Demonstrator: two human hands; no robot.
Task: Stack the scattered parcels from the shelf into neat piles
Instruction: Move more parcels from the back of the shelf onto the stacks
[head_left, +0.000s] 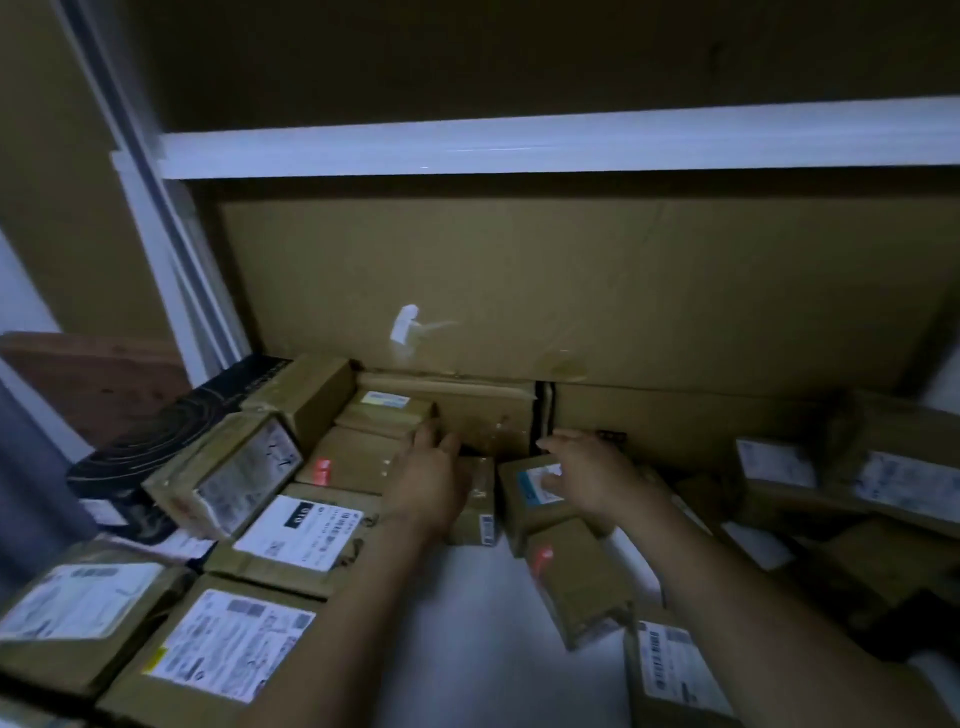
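Observation:
Brown cardboard parcels with white labels cover a white shelf (467, 623). My left hand (428, 475) reaches over a small narrow box (475, 512) in the middle, fingers relaxed near a flat box with a red sticker (353, 460). My right hand (587, 475) hovers with spread fingers over a box with a blue-and-white label (530, 493). Neither hand visibly grips anything. A box with a red mark (576, 582) lies tilted under my right forearm.
A row of labelled parcels (301, 530) lines the left side, beside a black box (171, 441). More parcels (883, 478) pile loosely at the right. A large cardboard sheet (571, 291) backs the shelf, under a white upper shelf board (519, 148).

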